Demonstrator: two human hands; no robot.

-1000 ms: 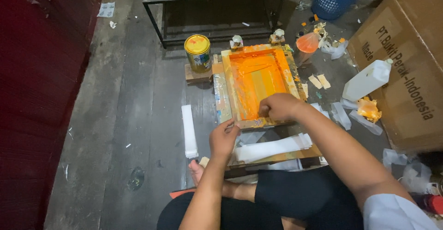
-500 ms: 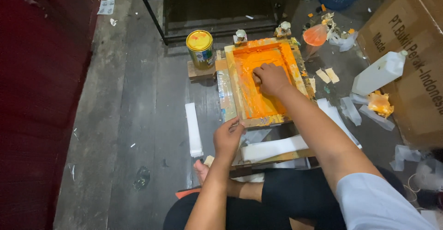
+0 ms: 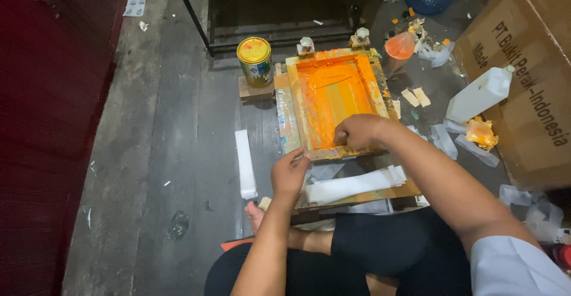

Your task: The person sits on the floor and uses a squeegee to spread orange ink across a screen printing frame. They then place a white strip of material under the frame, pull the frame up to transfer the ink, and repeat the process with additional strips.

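Dark plank floor (image 3: 172, 123), littered with scraps. On it lies an orange-inked screen frame (image 3: 333, 103). The right hand (image 3: 355, 131), fist closed, presses inside its near edge; the left hand (image 3: 289, 174) pinches the frame's near-left corner.

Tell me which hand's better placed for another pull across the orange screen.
Right, probably. The right hand is closed inside the orange screen frame at its near edge, seemingly gripping something I can't make out. The left hand rests on the frame's near-left corner, bracing it.
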